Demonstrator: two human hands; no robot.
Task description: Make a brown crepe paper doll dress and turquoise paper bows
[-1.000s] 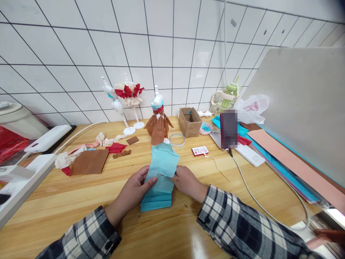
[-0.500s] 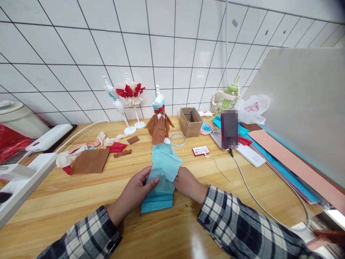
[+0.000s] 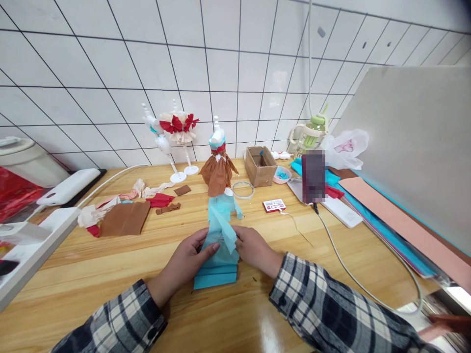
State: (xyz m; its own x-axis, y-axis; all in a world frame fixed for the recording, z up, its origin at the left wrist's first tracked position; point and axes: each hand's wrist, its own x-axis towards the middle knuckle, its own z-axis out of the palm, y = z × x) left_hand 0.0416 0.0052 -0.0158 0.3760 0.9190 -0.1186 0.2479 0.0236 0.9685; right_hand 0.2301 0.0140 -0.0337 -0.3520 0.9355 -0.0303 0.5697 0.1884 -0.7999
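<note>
Turquoise crepe paper (image 3: pixel 216 275), folded and layered, lies over the wooden table in front of me. My left hand (image 3: pixel 189 256) grips its left side, thumb on top and fingers behind. At the paper's right edge, my right hand (image 3: pixel 254 249) pinches a raised, twisted flap; its fingertips are partly hidden behind that flap. Just beyond the paper stands a small dress form (image 3: pixel 218 169) with a brown paper skirt, a red waist and a turquoise top. The paper's far end reaches the foot of this form.
Two more white mini dress forms, one with red bows (image 3: pixel 179 123), stand at back left. Brown paper (image 3: pixel 125 219) and scraps lie left. A tape roll (image 3: pixel 243 189), cardboard box (image 3: pixel 262 171), small red-white box (image 3: pixel 274 205) and phone (image 3: pixel 313 176) with cable are beyond and right.
The upper flap of turquoise paper, spread fairly flat before, is now narrower and twisted upright. My right hand has shifted slightly and turned; my left hand stays nearly in place.
</note>
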